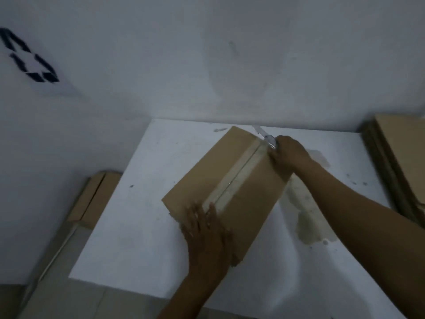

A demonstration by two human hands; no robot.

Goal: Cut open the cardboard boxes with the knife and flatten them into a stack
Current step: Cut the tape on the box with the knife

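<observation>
A brown cardboard box (202,180) lies turned at an angle on the white table (138,226), with a strip of clear tape (239,178) running down its middle seam. My left hand (207,231) presses flat on the box's near end, fingers spread. My right hand (289,155) is closed around a knife (265,137) at the far end of the seam, with the blade pointing away past the box's edge.
A stack of flattened cardboard (402,162) lies at the table's right edge. Another cardboard box (94,199) sits on the floor left of the table. A white wall rises right behind the table. A pale stain (308,217) marks the tabletop right of the box.
</observation>
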